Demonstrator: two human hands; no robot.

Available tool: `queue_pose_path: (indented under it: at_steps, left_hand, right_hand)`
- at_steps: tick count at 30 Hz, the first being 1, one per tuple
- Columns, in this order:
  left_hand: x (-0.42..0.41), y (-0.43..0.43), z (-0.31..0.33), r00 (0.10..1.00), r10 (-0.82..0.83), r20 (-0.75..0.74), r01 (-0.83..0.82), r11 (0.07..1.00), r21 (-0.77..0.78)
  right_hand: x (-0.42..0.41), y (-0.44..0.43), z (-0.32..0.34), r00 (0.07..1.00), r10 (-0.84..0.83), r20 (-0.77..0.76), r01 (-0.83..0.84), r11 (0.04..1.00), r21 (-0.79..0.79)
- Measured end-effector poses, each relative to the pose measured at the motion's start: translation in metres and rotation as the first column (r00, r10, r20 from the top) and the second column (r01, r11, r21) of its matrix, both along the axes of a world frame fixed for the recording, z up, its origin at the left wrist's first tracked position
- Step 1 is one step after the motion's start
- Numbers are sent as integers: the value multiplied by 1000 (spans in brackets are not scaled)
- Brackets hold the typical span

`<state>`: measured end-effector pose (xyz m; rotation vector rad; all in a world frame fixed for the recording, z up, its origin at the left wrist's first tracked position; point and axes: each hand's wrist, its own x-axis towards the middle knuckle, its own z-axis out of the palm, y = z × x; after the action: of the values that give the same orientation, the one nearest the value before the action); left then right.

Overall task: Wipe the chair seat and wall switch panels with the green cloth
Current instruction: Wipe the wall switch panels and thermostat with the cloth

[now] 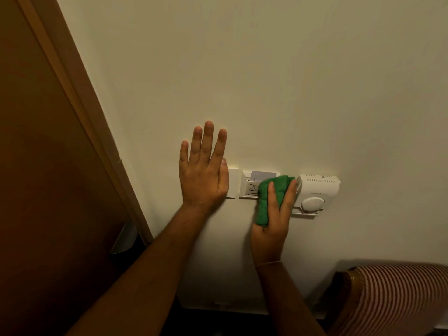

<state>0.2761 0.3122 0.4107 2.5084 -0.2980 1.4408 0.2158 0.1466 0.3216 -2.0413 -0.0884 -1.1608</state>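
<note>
Near right, the striped chair (397, 299) is waiting. On the far wall the right hand (272, 229) is gripping the bunched cloth (271, 197), pressing it on the middle panel (248, 187); the left hand (202, 175) is lying open, empty, probably over the left switch (231, 183). Rubbing hard could dislodge the slotted card (263, 174) or nudge the thermostat (315, 192)

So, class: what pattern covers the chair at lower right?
Thin red-and-white stripes on the chair, head view.
</note>
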Motion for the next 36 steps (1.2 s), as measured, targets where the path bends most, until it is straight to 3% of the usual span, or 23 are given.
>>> queue_pose_path:
  at_steps: [9, 17, 27, 36]
  left_hand:
    - [-1, 0, 1, 1000, 1, -7, -1, 1000, 6]
    - [1, 2, 0, 1000, 0, -4, 0, 1000, 15]
    - [-1, 1, 1, 1000, -1, -4, 1, 1000, 10]
    - [-1, 1, 0, 1000, -7, -6, 7, 1000, 7]
  right_hand:
    - [-8, 38, -1, 998, -32, -62, 25, 994, -107]
    - [-4, 11, 3, 996, -86, 8, 86, 996, -8]
    - [2, 24, -2, 999, -27, -37, 22, 991, -130]
    - [-8, 16, -7, 998, -34, -60, 28, 995, -99]
